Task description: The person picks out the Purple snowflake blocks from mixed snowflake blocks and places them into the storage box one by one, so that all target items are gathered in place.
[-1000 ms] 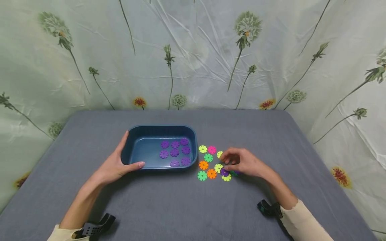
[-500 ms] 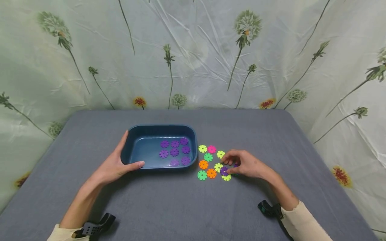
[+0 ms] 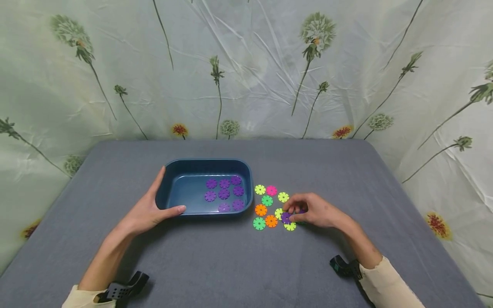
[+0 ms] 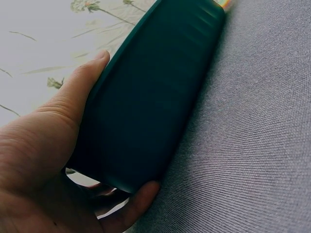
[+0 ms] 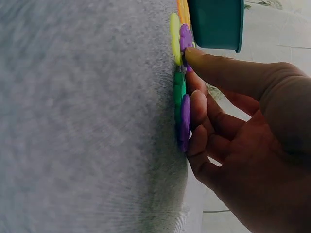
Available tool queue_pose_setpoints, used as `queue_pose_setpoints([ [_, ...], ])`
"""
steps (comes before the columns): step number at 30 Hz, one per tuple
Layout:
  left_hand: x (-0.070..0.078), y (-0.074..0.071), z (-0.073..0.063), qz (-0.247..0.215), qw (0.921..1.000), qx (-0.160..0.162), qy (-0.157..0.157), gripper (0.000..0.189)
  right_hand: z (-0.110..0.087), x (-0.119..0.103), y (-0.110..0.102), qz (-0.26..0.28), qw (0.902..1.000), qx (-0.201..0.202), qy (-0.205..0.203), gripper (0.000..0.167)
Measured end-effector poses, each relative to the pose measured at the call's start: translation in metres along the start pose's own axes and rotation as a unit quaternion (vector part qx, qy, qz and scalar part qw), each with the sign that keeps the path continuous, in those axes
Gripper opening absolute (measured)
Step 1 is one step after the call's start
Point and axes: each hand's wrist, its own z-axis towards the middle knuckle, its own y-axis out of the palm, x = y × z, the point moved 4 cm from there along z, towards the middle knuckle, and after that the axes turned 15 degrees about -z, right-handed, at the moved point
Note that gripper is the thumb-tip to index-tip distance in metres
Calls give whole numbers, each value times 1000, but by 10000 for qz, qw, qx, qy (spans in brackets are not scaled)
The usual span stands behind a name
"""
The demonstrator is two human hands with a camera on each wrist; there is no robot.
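Note:
My left hand [image 3: 144, 212] grips the left end of a dark blue plastic tub [image 3: 186, 194], its thumb over the near rim. The left wrist view shows the tub wall [image 4: 146, 97] with fingers curled round its end. Several purple notched discs [image 3: 224, 194] lie in the tub's right half. My right hand [image 3: 313, 209] pinches another purple disc [image 3: 286, 218] between thumb and fingertips, low over a yellow disc [image 3: 290, 226]. Below those fingers in the right wrist view, a second purple disc [image 5: 185, 124] overlaps a green disc [image 5: 178, 90].
Loose notched discs lie right of the tub: an orange disc [image 3: 271, 221], a pink disc [image 3: 271, 191], a green disc [image 3: 259, 223] and several yellow ones. A grey cloth [image 3: 215, 261] covers the table. Behind it hangs a flower-patterned curtain [image 3: 254, 85].
My right hand has shifted slightly right and down, uncovering a yellow disc, and its fingertips have come in on the purple disc. The left hand and tub stay in place.

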Motion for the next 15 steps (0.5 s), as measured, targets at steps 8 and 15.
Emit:
queue_pose_setpoints([
  [8,1,-1,0,-19,10000,-15,32,131,2,-1,-2,191,9995,-245,17,20],
  [15,0,-1,0,-47,10000,-31,36,132,4,-1,-4,289,9990,-331,-63,20],
])
